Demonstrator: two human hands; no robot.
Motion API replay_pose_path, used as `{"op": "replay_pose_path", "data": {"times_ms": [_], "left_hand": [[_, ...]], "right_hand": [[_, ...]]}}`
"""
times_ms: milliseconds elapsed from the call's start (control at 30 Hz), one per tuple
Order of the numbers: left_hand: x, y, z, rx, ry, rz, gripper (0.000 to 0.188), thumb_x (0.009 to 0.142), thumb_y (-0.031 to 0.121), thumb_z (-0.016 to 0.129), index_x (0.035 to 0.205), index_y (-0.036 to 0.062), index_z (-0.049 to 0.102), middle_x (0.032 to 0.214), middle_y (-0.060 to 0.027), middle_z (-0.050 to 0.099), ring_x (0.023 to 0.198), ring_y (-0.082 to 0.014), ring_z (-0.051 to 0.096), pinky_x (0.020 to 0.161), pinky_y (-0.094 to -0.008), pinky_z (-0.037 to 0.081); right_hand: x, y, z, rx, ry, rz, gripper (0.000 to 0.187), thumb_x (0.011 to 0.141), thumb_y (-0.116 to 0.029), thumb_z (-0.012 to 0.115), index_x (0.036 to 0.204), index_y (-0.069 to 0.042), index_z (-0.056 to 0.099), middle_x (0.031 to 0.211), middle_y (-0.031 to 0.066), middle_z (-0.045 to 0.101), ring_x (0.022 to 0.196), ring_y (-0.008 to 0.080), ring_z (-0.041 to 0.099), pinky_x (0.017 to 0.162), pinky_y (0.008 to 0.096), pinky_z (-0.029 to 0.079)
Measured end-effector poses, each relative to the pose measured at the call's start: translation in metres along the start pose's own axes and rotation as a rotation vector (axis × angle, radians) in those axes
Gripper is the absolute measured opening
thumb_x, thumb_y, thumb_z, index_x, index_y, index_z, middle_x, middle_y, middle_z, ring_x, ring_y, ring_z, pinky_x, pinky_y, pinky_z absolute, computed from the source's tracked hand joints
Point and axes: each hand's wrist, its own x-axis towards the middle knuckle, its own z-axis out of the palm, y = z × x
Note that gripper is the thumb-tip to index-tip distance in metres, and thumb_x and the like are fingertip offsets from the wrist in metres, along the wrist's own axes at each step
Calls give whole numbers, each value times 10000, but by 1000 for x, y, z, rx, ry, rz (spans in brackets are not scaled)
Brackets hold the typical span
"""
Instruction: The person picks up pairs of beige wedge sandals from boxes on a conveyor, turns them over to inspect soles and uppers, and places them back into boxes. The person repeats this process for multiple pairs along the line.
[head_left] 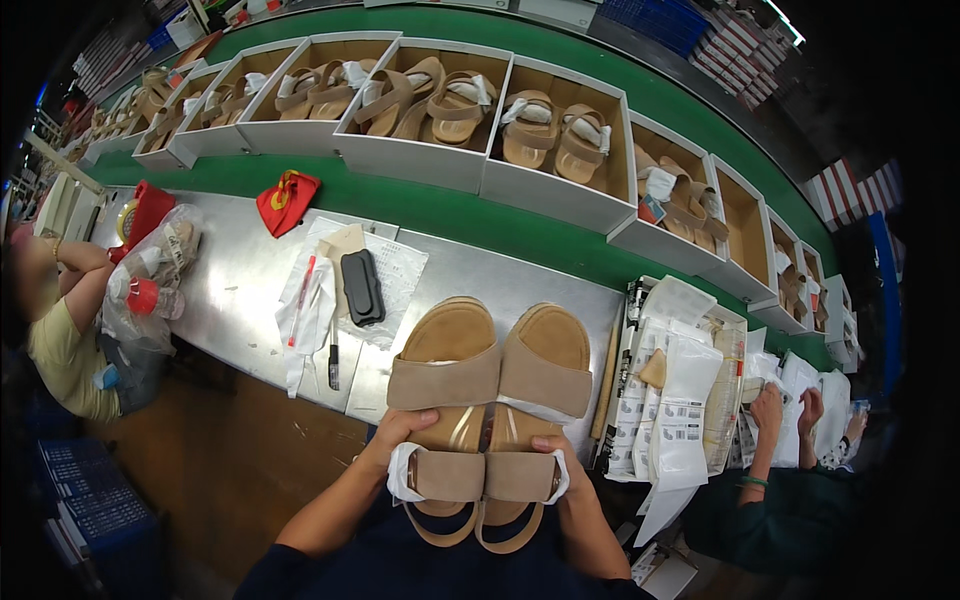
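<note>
A pair of tan sandals (490, 385) is held up side by side in front of me, soles away and straps facing up. My left hand (395, 445) is closed round the left sandal, thumb on the footbed between its wide straps. Gripping the right sandal the same way is my right hand (568, 462). White paper wraps the outer sides of the rear straps, and thin back straps hang toward me. Beyond the toes lies a metal table (425, 290) with a black case (362, 287), a red pen (302, 300) and a black marker (334, 366).
Open white boxes (430, 165) with sandals line a green conveyor (560, 235) across the far side. A tray of printed labels (665, 400) stands right, beside a co-worker's hands (768, 412). Another person (75, 340) sits left, near a plastic bag (155, 270). A red cloth (288, 202) lies far left.
</note>
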Motion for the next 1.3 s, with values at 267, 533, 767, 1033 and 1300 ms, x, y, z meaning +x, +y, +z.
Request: {"op": "replay_pose_path", "data": {"times_ms": [267,533,767,1033,1300], "left_hand": [[-16,-1,8,69,45,-23,532,828,143,623,1311,-31,485,1218,-110,585,1120,-204,558,971,-317,422],[-5,15,9,-340,-440,-195,621,849,375,577,1279,-66,494,1164,-241,589,903,-304,618,773,-362,506],[20,14,-14,-527,-922,-336,757,843,489,588,1280,-113,446,1104,-251,581,900,-303,599,777,-354,501],[16,39,-2,-561,-1049,-419,775,824,438,665,1319,-99,405,1188,-257,552,989,-300,587,841,-354,496],[11,44,-49,265,-96,107,760,791,209,765,1374,-43,348,1329,-192,507,1205,-224,516,1003,-348,431]], "right_hand": [[-8,16,8,138,65,-37,654,775,-299,611,1309,56,479,1233,158,582,1099,248,591,930,355,475],[4,-3,25,480,-429,-92,744,737,-441,648,1248,75,486,1047,211,576,1000,346,585,887,418,499],[21,-1,25,501,-803,59,679,840,-589,537,1109,34,520,850,148,505,808,283,519,748,384,483],[4,-4,34,703,-770,180,540,909,-460,560,1181,5,516,930,129,565,876,273,563,794,385,500],[-16,-58,6,-364,-77,-351,837,729,-479,767,1292,46,439,1088,173,573,1097,253,540,956,369,439]]}}
